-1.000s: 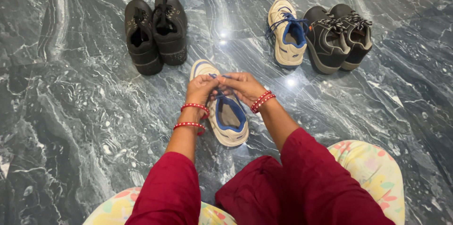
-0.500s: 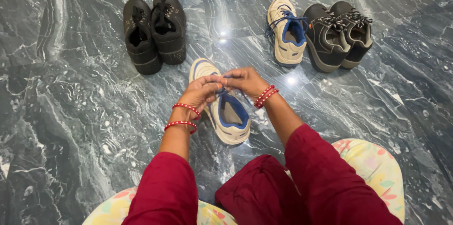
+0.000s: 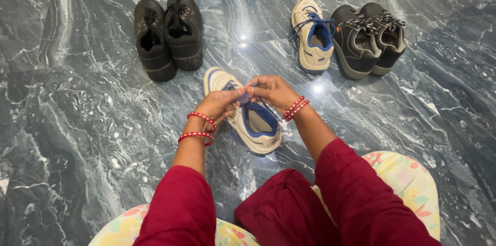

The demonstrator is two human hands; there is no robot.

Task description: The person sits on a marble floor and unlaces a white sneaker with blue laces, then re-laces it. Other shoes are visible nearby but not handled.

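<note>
A cream sneaker with blue lining (image 3: 252, 122) lies on the grey marble floor (image 3: 77, 122) in front of me. Both hands meet over its laces. My left hand (image 3: 219, 104) pinches a blue lace at the shoe's tongue. My right hand (image 3: 271, 91) grips the lace from the other side, fingertips touching the left hand's. Red bangles circle both wrists. The laces are mostly hidden under my fingers.
A pair of black shoes (image 3: 168, 34) stands at the back left. The matching cream and blue sneaker (image 3: 311, 34) and a pair of dark grey laced shoes (image 3: 368, 37) stand at the back right. My knees in maroon fabric and a floral cushion (image 3: 408, 184) fill the bottom.
My left hand has drawn slightly back toward me and down along the sneaker. My right hand stays over the laces. The shoes on the floor have not moved.
</note>
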